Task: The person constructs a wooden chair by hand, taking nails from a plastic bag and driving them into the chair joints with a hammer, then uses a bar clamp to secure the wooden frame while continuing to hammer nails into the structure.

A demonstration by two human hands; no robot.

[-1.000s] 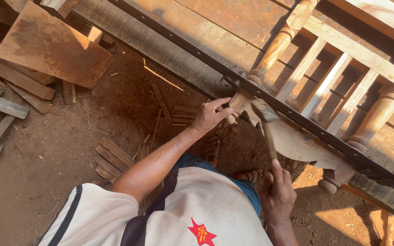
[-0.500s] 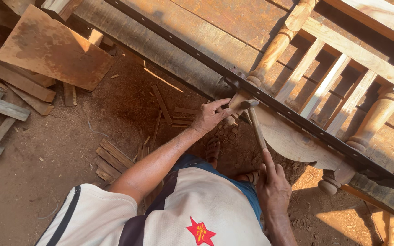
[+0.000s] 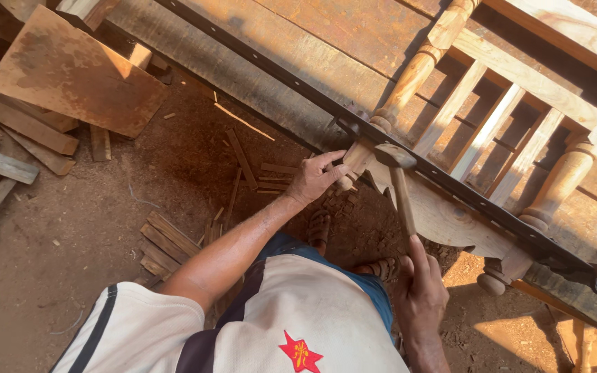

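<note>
Dirt floor below; right hand (image 3: 421,295) holds hammer (image 3: 398,181) by frame (image 3: 450,214)

This is a rough woodworking shop with a dirt floor (image 3: 70,228) dusted in reddish sawdust. Offcut slats (image 3: 167,242) and chips lie scattered near the middle, and boards (image 3: 8,145) with a flat panel (image 3: 70,72) are piled at the far left. On the right, an unfinished piece of furniture (image 3: 492,131) with turned posts and slats is held by a long metal bar clamp (image 3: 450,183). A hammer (image 3: 399,183) is at work on it.
</note>
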